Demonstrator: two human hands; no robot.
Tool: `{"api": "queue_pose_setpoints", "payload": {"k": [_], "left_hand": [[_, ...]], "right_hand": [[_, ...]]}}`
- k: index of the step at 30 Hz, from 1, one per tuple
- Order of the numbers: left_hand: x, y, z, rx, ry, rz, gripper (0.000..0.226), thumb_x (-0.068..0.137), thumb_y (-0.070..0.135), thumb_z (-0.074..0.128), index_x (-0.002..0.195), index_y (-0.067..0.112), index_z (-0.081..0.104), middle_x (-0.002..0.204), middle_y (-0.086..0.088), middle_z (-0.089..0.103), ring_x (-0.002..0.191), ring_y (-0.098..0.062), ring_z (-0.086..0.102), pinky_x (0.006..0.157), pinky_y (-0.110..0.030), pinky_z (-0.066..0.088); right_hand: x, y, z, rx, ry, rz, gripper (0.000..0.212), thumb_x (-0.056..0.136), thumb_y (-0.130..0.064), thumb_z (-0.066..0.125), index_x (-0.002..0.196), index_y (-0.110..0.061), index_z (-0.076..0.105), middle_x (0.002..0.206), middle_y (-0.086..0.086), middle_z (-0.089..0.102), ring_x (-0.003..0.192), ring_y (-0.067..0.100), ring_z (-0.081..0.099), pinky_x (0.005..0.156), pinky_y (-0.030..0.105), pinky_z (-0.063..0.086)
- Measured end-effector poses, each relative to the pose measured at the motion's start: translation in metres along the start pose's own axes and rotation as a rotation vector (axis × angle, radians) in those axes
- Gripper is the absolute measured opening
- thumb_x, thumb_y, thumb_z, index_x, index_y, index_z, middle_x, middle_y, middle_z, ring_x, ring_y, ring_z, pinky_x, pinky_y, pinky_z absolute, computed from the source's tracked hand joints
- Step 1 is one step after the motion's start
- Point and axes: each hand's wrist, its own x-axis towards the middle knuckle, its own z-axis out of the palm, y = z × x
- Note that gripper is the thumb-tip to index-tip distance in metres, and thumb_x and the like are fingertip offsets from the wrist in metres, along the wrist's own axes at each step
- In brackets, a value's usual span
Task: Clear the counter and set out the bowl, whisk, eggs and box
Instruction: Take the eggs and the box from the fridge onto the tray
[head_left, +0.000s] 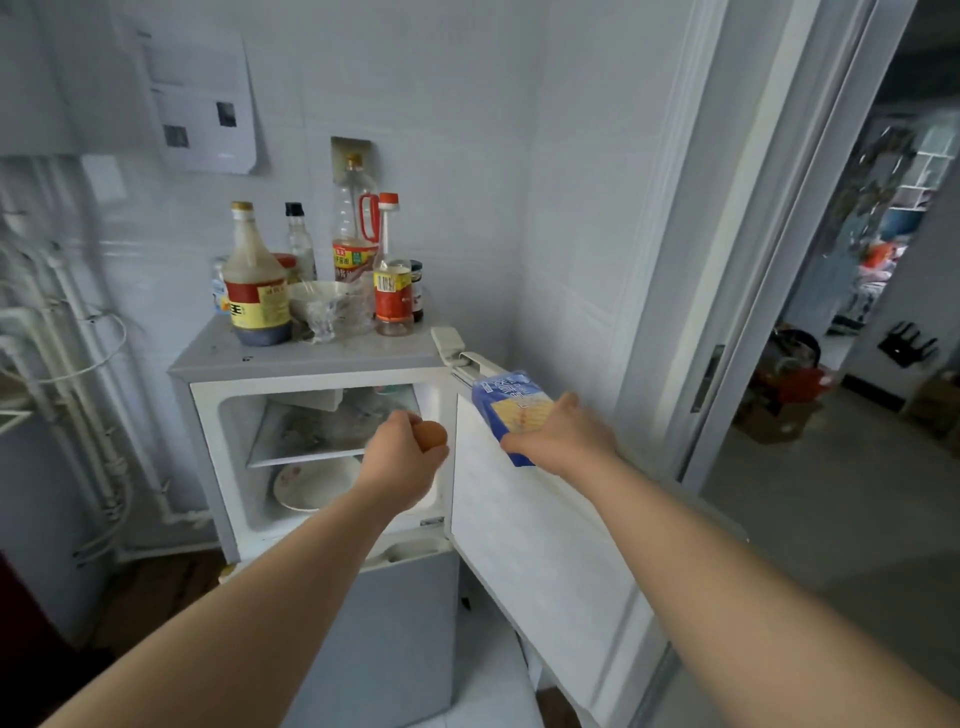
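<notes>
Egg (432, 434): one brown egg counted, gripped in the curled fingers of the left hand (402, 457), held in front of the open upper compartment of the fridge (311, 358); whether a second egg sits hidden in the palm cannot be told. Box (511, 410): one, blue and yellow, grasped at its near end by the right hand (563, 441), held in the air over the top edge of the open fridge door (530, 519). Judgement on progress: two of the four items are in hand at the fridge and not yet set out. The counter is not in view, so its clearing cannot be assessed, and no whisk is seen. A pale bowl (317, 299) with crumpled clear plastic in front of it stands on the fridge top; it may be the task's bowl, but this is unconfirmed. Also on the fridge top: four upright bottles, namely one large brown bottle (256, 280), one slim black-capped bottle (300, 239), one tall clear bottle (356, 218) with a red handle and one red-capped bottle (393, 270); a few small jars stand partly hidden among them. Inside the compartment: one shelf and, below it, one white dish (311, 486).
</notes>
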Motion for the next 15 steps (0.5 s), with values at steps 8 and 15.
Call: {"api": "queue_pose_setpoints", "payload": {"k": [8, 15], "left_hand": [[-0.03, -0.011, -0.041, -0.023, 0.121, -0.02, 0.033, 0.085, 0.018, 0.067, 0.113, 0.007, 0.053, 0.095, 0.001, 0.052, 0.088, -0.018, 0.048, 0.074, -0.026, 0.036], [-0.046, -0.033, -0.088, -0.009, 0.194, -0.064, 0.038, 0.085, 0.017, 0.066, 0.119, 0.006, 0.052, 0.104, -0.004, 0.061, 0.094, -0.022, 0.056, 0.076, -0.027, 0.04]], "right_hand": [[-0.038, -0.029, -0.002, 0.093, -0.103, -0.074, 0.074, 0.062, -0.052, 0.068, 0.116, -0.012, 0.037, 0.101, 0.0, 0.053, 0.105, 0.024, 0.057, 0.098, 0.039, 0.044], [-0.066, -0.074, 0.022, 0.225, -0.237, -0.203, 0.099, 0.037, -0.067, 0.066, 0.118, -0.013, 0.048, 0.103, 0.002, 0.064, 0.091, 0.022, 0.064, 0.069, 0.03, 0.052]]}}
